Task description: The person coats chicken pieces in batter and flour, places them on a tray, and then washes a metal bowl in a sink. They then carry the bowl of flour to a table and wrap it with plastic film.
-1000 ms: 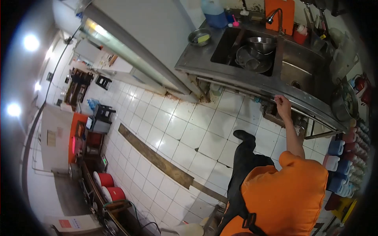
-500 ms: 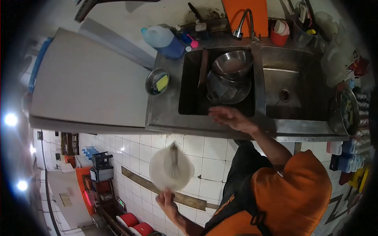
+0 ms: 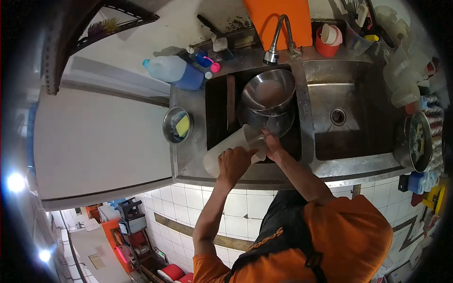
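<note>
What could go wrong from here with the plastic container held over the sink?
1. The plastic container lies tilted across the front rim of the sink, with the left hand gripping its smooth side. It might slip down into the basin.
2. Its mouth, where the right hand is, sits close to the steel bowls, which are stacked unevenly. A knock could shift them.

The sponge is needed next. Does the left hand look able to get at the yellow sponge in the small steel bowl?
Likely yes, once freed: the left hand grips the plastic container, but nothing stands between it and the sponge nearby.
</note>
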Demonstrator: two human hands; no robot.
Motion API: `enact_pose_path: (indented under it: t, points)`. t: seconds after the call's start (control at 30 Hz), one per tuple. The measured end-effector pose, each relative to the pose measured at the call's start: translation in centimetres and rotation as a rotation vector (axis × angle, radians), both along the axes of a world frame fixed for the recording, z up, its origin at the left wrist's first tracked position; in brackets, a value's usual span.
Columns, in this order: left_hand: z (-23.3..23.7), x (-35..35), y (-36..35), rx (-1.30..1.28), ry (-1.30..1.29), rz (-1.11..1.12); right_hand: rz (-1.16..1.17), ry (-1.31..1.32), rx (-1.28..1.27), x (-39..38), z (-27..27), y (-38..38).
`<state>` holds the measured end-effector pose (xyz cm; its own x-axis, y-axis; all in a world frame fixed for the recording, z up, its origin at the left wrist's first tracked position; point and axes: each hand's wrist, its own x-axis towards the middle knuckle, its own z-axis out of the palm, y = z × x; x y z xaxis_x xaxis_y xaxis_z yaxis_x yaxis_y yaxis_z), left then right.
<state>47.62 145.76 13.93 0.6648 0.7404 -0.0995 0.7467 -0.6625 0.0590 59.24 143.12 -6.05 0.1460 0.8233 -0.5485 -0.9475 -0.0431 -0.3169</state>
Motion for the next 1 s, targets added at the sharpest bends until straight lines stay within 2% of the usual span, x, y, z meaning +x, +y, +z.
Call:
enact_pose_path:
  t: [0.13, 0.2, 0.23, 0.27, 0.33, 0.37, 0.43, 0.47, 0.53, 0.57, 0.63, 0.67, 0.73, 0.77, 0.83, 0.87, 0.93, 1.0]
  points:
    - [-3.2, 0.6, 1.1, 0.007, 0.0, -0.016, 0.019, 0.089, -0.069, 1.7, -1.1, 1.0]
    - [-5.3, 0.3, 2.0, 0.012, -0.044, -0.162, 0.095, 0.031, -0.047, 3.1, -1.8, 0.4]
    - [-4.8, 0.9, 2.1, -0.164, -0.022, -0.011, 0.123, -0.034, -0.034, 3.6, -1.6, 0.2]
    - [-4.2, 1.1, 2.7, -0.159, -0.026, 0.019, 0.153, -0.036, -0.028, 4.0, -0.2, 0.0]
    - [-3.8, 1.4, 3.6, -0.258, 0.042, 0.095, 0.122, -0.135, -0.261, 5.3, 3.0, -1.4]
    - [-4.8, 0.8, 4.2, -0.281, 0.004, 0.186, 0.135, -0.141, -0.266, 5.4, 2.3, -1.7]
    - [-8.9, -1.7, 5.3, -0.349, -0.031, 0.184, 0.151, -0.422, -0.253, 5.4, 0.4, -2.6]
    - [-10.3, -2.4, 5.8, -0.402, -0.061, 0.17, 0.156, -0.426, -0.261, 5.6, 0.4, -2.7]
    - [-10.9, -2.8, 6.2, -0.422, -0.022, 0.22, 0.341, -0.604, -0.398, 5.2, 1.0, -2.6]
    - [-11.2, -3.2, 6.4, -0.439, -0.029, 0.277, 0.343, -0.604, -0.399, 5.0, 0.6, -2.2]
    - [-11.7, -4.5, 6.9, -0.465, -0.032, 0.35, 0.52, -0.701, -0.281, 3.8, -1.0, -1.9]
    - [-12.3, -5.5, 7.7, -0.489, -0.027, 0.368, 0.532, -0.7, -0.28, 2.9, -2.0, -1.9]
    - [-14.4, -8.0, 8.7, -0.503, -0.028, 0.395, 0.598, -1.036, -0.012, 0.9, -4.4, -1.2]
    - [-16.4, -9.6, 8.8, -0.473, -0.011, 0.388, 0.605, -1.041, -0.001, -0.1, -5.5, -0.7]
    - [-20.4, -11.9, 9.0, -0.435, 0.0, 0.385, 0.574, -1.35, -0.041, -1.7, -6.9, 0.4]
    - [-22.5, -12.7, 9.3, -0.388, 0.057, 0.374, 0.572, -1.357, -0.03, -1.6, -7.1, 1.2]
    - [-22.8, -12.5, 9.2, -0.334, 0.101, 0.389, 0.74, -1.04, -0.087, -1.3, -7.4, 2.6]
    - [-20.8, -11.5, 8.1, -0.276, 0.301, 0.3, 0.684, -1.377, 0.031, -1.0, -9.7, 2.8]
